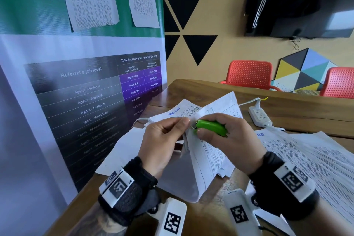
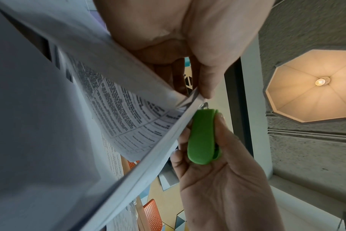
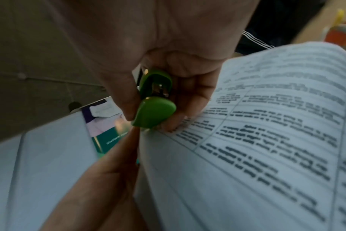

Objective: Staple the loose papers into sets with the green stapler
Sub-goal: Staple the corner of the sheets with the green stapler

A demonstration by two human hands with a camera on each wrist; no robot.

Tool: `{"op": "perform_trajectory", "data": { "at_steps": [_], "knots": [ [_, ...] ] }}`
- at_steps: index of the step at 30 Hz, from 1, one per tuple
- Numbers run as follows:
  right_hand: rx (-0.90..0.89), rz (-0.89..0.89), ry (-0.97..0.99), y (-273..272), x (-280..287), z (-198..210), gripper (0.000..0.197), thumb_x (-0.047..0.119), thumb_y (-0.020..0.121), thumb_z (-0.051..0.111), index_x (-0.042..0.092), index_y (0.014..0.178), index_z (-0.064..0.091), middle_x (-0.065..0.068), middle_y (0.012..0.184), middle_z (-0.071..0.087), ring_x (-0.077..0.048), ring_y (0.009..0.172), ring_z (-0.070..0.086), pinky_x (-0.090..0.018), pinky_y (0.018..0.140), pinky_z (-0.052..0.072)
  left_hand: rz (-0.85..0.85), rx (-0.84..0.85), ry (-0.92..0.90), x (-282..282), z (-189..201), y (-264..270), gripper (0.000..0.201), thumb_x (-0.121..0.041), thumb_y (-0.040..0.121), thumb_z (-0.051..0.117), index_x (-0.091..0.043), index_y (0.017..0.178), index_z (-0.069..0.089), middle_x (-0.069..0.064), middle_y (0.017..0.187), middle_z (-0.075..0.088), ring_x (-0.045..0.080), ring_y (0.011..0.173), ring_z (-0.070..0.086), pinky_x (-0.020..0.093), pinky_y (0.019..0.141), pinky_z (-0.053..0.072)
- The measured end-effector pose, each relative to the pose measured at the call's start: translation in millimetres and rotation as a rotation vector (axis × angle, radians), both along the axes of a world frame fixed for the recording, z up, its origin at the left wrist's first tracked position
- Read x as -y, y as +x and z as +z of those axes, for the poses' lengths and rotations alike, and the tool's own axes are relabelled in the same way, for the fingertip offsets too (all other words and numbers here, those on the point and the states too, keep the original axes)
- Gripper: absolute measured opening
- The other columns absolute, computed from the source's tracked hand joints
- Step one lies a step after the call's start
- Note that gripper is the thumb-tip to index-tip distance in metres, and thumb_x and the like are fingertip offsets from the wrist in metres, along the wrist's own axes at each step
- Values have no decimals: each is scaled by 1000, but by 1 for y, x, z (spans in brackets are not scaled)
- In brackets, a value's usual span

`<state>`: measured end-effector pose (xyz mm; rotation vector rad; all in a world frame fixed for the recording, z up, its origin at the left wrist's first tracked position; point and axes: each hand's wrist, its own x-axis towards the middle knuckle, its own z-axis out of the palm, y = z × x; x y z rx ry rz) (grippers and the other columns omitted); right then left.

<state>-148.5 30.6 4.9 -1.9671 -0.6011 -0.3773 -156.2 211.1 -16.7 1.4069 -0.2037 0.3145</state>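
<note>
- The right hand is curled round a small bright-green plastic stapler, thumb on its near side and fingers wrapped over its back; the metal nose points toward the other hand.
- The stapler's mouth sits at the raised corner of a held set of white printed paper sheets; whether the jaws have closed on the paper cannot be told.
- The left hand pinches that same corner between thumb and fingertips, just beside the stapler's nose, holding the sheets lifted and tented above the table.
- Below the grip, the lower edges of the held sheets rest among more loose white sheets on the brown wooden table.
- To the right of the grip lies a further spread of printed pages.
- Beyond the grip, a white power strip lies on the table, well apart.
</note>
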Motion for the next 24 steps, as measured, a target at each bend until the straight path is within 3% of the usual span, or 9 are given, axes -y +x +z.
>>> {"op": "perform_trajectory", "data": {
  "at_steps": [2,3,5,7,11,13,15,20,24],
  "knots": [
    [-109,76,70,1,1,1,13,31,82,79,25,93,73,-5,79,74,-20,72,67,-41,72,55,27,3,26,0,0,0,17,-25,92,69,-15,96,81,13,90,78,26,80,73,53,75,60],
    [-127,85,75,1,1,1,13,27,82,80,23,91,71,-7,78,73,-23,69,66,-43,70,55,50,11,50,0,0,-1,16,-24,93,68,-15,95,81,14,89,77,25,78,72,57,71,60],
    [-73,40,8,-1,0,-1,22,16,78,81,22,88,62,-5,77,71,-20,62,62,-37,64,53,103,44,119,2,-1,-2,14,-23,94,68,-17,92,81,18,87,76,28,72,68,63,63,56],
    [13,-3,-110,-4,-3,-4,31,10,77,74,24,91,49,1,79,69,-16,64,62,-34,63,51,138,52,157,3,0,-3,14,-22,94,68,-18,91,81,12,87,77,39,72,70,63,60,55],
    [43,-9,-209,-6,-9,-9,24,14,85,63,29,100,52,10,78,64,-10,69,57,-25,63,46,146,34,144,5,0,-5,13,-20,95,68,-17,94,81,-5,88,79,28,84,75,48,61,63],
    [72,-25,-189,-8,-10,-9,8,29,88,67,28,91,59,11,75,62,-8,69,57,-21,63,44,144,35,143,7,-1,-7,13,-20,94,68,-17,94,81,-6,88,79,24,84,75,43,61,63],
    [115,-39,-188,-8,-10,-9,14,32,88,68,31,78,60,14,73,61,-6,72,57,-18,64,41,129,22,132,9,-1,-9,14,-19,95,67,-19,92,80,-4,87,79,23,84,75,41,62,63],
    [138,-80,-172,-5,-9,-10,7,30,83,67,27,77,64,12,81,66,-7,80,62,-35,72,51,93,19,158,16,-2,-13,20,-17,95,67,-29,84,79,-7,83,79,14,79,75,37,58,63],
    [154,-120,-169,-6,-10,-9,17,41,73,60,25,70,60,12,78,66,-6,77,62,-34,70,52,73,38,149,19,-2,-16,30,-15,95,66,-36,76,77,-11,77,77,6,73,73,26,54,60]
  ]
}}
